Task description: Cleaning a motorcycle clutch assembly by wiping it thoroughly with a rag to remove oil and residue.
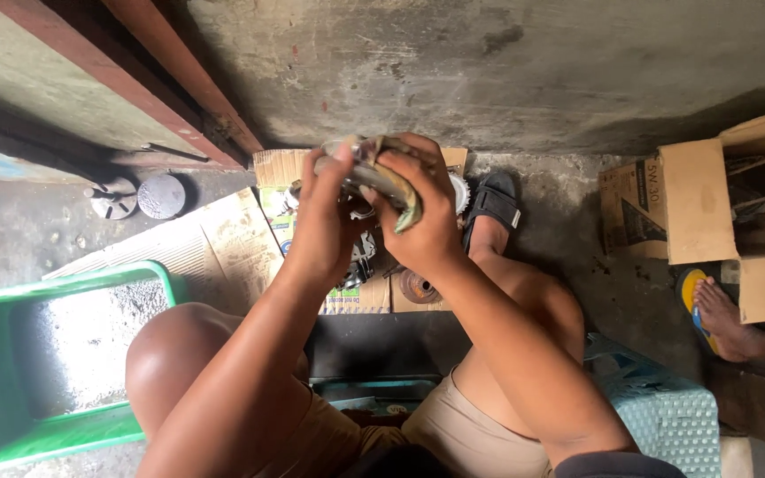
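above the floor (577,221), my left hand (325,226) and right hand (422,217) each in a closed grip on one greasy rag-wrapped part (381,173), one green tub (64,354) beside my knee holding wet grey grit, one open cardboard box (710,199)

A brown cardboard box (737,212) is sitting at the right edge of the view on the concrete floor (577,204), lying open with its flaps spread and dark contents showing inside. Leaning against its left side, a flattened brown carton panel (630,212) is showing black printing and a dark triangular mark. Under the person's arms, flattened cardboard sheets (223,239) are lying spread on the floor, pale brown and corrugated, with a corner poking out near the wall. A printed package piece (278,221) with green, blue and white colouring is lying on them, partly hidden behind the forearm.
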